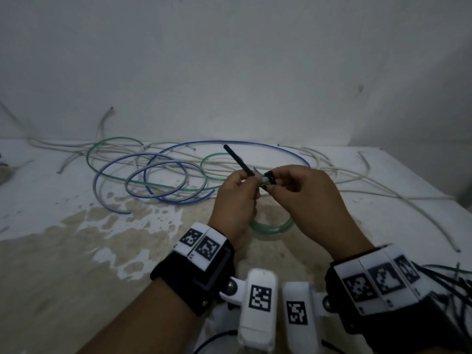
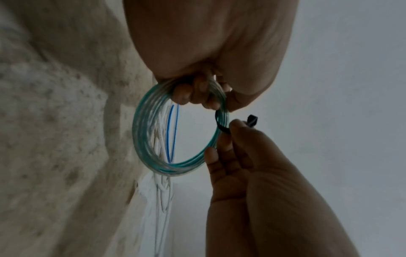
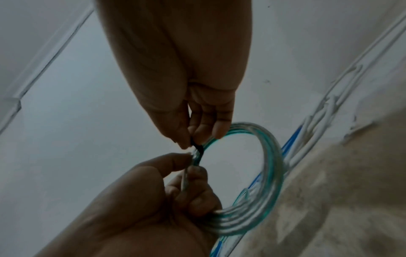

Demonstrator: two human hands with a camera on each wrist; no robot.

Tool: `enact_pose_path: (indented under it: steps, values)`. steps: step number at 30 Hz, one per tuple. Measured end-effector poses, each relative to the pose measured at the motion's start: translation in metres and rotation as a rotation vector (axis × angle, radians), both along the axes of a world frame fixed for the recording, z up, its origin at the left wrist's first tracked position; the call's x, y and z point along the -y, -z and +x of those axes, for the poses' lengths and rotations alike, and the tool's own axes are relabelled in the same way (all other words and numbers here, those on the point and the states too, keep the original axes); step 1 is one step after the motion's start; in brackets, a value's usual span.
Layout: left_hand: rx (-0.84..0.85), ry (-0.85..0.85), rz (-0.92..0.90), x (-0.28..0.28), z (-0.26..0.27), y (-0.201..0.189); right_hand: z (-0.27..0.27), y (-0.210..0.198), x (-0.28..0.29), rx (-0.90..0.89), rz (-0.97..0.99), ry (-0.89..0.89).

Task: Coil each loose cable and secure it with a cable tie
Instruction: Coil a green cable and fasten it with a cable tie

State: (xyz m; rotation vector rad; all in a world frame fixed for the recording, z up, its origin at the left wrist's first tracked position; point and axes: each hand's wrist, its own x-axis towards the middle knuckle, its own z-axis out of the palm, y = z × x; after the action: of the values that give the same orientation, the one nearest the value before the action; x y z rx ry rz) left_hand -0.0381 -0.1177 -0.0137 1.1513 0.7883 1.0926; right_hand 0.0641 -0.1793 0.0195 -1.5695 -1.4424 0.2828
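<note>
I see a white table against a pale wall, paint worn off in a big tan patch at front-centre and left. Loose cables lie on it at the back: blue-striped loops, green-striped cable partly under them, white cables trailing right. Dark thin strands at my near right edge; can't tell what they are.

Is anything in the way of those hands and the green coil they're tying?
Nothing visible. The left hand already grips the green coil, and the right hand pinches the black tie wrapped around it.
</note>
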Motion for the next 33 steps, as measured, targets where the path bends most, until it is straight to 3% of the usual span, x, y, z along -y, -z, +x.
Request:
enact_pose_path:
  steps: [4, 11, 18, 23, 33]
  values:
    - [-0.110, -0.079, 0.127, -0.001, -0.001, 0.003, 0.000, 0.006, 0.006, -0.137, 0.058, -0.045]
    - [-0.168, -0.029, 0.185, 0.003, -0.001, 0.000, 0.007, 0.016, 0.011, -0.229, 0.100, -0.015]
    - [-0.326, -0.076, 0.258, 0.003, 0.001, 0.003, 0.006, 0.018, 0.013, -0.128, 0.126, 0.080]
    - [-0.376, -0.046, 0.315, 0.004, -0.002, 0.004, 0.007, 0.023, 0.010, -0.164, 0.159, 0.147]
    - [-0.620, -0.072, 0.615, 0.011, 0.002, 0.002, 0.009, 0.020, 0.012, -0.097, 0.191, 0.232]
